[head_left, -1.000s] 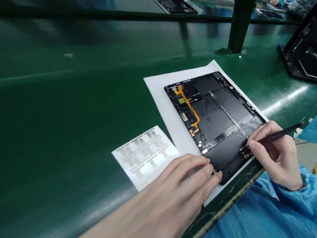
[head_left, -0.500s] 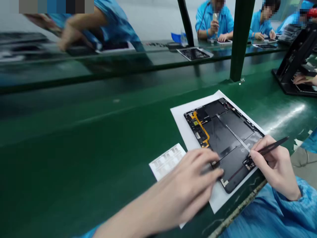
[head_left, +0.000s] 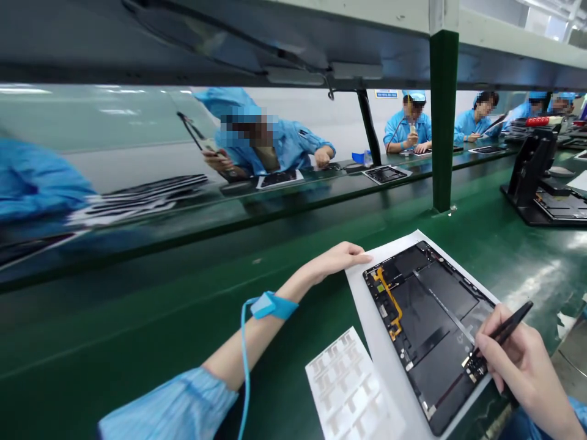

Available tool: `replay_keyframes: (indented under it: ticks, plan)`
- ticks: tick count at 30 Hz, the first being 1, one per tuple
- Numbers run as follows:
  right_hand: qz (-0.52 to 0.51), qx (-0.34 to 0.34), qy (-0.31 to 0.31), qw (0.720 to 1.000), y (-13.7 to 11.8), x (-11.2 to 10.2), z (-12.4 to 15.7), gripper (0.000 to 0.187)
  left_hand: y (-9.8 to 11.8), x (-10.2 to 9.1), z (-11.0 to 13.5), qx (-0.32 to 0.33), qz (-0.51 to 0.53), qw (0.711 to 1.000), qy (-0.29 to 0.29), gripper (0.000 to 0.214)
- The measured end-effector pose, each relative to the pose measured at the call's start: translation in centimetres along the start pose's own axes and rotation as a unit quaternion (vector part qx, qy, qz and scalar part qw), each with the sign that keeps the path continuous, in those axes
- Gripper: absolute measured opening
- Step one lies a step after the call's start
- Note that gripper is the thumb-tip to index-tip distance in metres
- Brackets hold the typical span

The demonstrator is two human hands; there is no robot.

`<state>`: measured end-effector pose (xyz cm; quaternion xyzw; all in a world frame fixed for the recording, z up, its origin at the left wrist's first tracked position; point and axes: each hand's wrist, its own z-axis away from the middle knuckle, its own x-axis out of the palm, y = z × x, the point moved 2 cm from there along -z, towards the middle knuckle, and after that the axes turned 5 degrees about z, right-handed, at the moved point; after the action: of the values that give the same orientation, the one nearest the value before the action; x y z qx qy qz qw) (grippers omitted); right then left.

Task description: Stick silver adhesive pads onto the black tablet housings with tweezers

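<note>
My right hand grips black tweezers, their tips hidden low among the fingers, over the near right part of an opened tablet. Beneath that hand is a small circuit board. An orange flex cable runs along the tablet's left side, and a thin grey strip crosses its dark inside. The tablet lies on a white sheet. At the sheet's far left corner, my left hand has its fingers and thumb closed on the edge. A blue wrist strap with a cord circles the left wrist.
A card of T-shaped stickers lies left of the tablet, partly against the sheet. A green post rises behind, under an overhead shelf. A black stand is at right. Co-workers in blue sit across the bench.
My left hand has gone from the tablet's near left edge to the sheet's far left corner. My right hand keeps the tweezers at the same spot. The camera view has tilted up.
</note>
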<state>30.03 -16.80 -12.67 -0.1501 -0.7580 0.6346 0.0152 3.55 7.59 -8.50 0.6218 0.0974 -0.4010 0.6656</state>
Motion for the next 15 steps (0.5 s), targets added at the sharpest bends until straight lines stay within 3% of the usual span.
replay_keyframes:
  ticks: [9, 12, 15]
  plan:
    - [-0.044, 0.018, 0.061, 0.997, 0.0, 0.7, 0.1, 0.044, 1.6, 2.2, 1.9, 0.013, 0.227, 0.974, -0.024, 0.018]
    - [-0.065, 0.017, 0.086, 0.994, 0.4, 0.4, 0.1, 0.042, 1.2, 1.6, 1.4, 0.026, 0.270, 0.962, 0.032, 0.016]
    - [-0.062, 0.013, 0.106, 0.992, 0.7, 0.2, 0.0, 0.040, 0.1, -0.4, 0.6, 0.034, 0.308, 0.943, 0.123, 0.018]
